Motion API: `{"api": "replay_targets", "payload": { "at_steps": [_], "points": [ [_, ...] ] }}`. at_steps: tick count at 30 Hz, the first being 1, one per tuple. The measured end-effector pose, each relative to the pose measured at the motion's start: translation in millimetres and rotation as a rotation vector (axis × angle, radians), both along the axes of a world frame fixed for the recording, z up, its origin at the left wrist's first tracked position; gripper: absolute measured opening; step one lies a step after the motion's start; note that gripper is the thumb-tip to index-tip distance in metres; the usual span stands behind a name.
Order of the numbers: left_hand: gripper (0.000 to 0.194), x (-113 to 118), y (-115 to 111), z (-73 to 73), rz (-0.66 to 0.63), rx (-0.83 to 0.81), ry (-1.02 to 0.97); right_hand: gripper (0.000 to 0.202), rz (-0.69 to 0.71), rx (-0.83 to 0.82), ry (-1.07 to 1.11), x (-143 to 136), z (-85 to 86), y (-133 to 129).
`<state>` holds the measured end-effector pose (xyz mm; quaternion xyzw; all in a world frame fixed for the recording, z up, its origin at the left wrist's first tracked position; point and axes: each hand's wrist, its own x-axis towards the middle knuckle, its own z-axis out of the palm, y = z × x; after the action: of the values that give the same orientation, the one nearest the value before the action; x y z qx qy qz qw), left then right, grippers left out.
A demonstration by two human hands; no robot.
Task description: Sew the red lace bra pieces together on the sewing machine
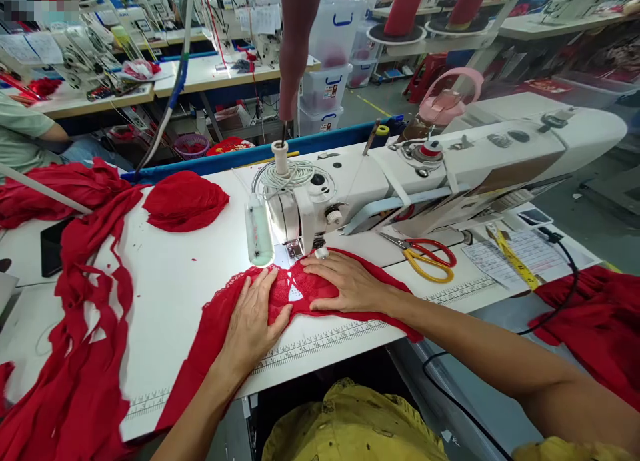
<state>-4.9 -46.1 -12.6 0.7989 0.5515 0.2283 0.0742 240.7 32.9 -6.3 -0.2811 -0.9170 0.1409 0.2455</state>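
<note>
A red lace garment piece (280, 293) lies under the needle area of the white sewing machine (290, 214), with a small white triangular gap at its middle. My left hand (256, 309) rests flat on its left part, fingers spread and pointing toward the presser foot (295, 249). On the right part lies my right hand (345, 281), palm down with its fingers apart, the fingertips close to the foot. Both hands press on the fabric without gripping it. The garment's left end runs down over the table's front edge.
Scissors with red and yellow handles (430, 258) lie right of the machine head, near a yellow tape measure (513, 258) on papers. Red fabric strips (95, 301) and a round red stack (185, 201) are at the left. A person's sleeve (23, 124) shows far left.
</note>
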Motion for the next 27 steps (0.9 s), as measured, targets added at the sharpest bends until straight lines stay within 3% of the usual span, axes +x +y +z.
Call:
{"api": "replay_targets", "payload": {
  "at_steps": [27],
  "points": [
    [0.062, 0.1, -0.2, -0.9, 0.008, 0.015, -0.01, 0.064, -0.003, -0.047, 0.007, -0.3, 1.1, -0.6]
  ]
}}
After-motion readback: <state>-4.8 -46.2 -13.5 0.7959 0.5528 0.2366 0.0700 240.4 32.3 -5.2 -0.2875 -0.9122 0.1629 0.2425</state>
